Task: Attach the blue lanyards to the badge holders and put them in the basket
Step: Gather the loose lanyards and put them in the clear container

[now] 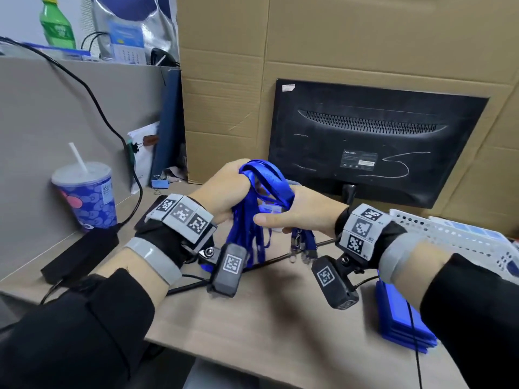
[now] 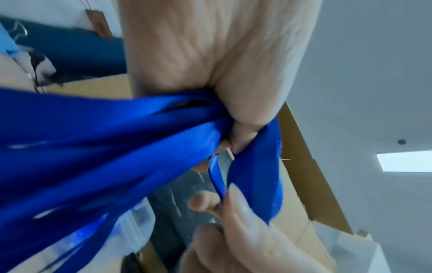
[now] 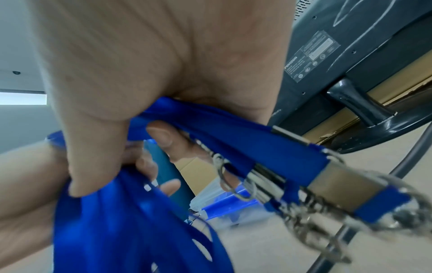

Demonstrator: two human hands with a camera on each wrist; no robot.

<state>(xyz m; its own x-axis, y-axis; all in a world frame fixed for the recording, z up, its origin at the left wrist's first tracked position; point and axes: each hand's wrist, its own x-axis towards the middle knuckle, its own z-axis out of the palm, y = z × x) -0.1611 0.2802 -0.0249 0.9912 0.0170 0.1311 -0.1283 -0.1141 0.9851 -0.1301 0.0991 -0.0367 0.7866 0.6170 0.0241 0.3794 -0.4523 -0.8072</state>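
Both hands hold one bundle of blue lanyards point(image 1: 266, 181) above the desk. My left hand point(image 1: 241, 192) grips the bundle's upper loops in a fist; the left wrist view shows the lanyards point(image 2: 105, 138) bunched in its palm. My right hand point(image 1: 275, 223) grips the straps lower down, thumb across them. Their metal clips point(image 1: 302, 248) hang below it, seen close as clips point(image 3: 327, 194) past the lanyards point(image 3: 117, 221). Clear badge holders point(image 1: 269, 209) lie on the desk behind the hands, mostly hidden. A white perforated basket point(image 1: 449, 237) stands at the right.
A monitor's back point(image 1: 376, 141) and cardboard point(image 1: 337, 37) wall the far side. A cup with a straw point(image 1: 87, 195) and a black power adapter point(image 1: 81, 256) sit at the left. Cables point(image 1: 269, 261) cross the desk under the hands. A blue stack point(image 1: 401, 318) lies at the near right.
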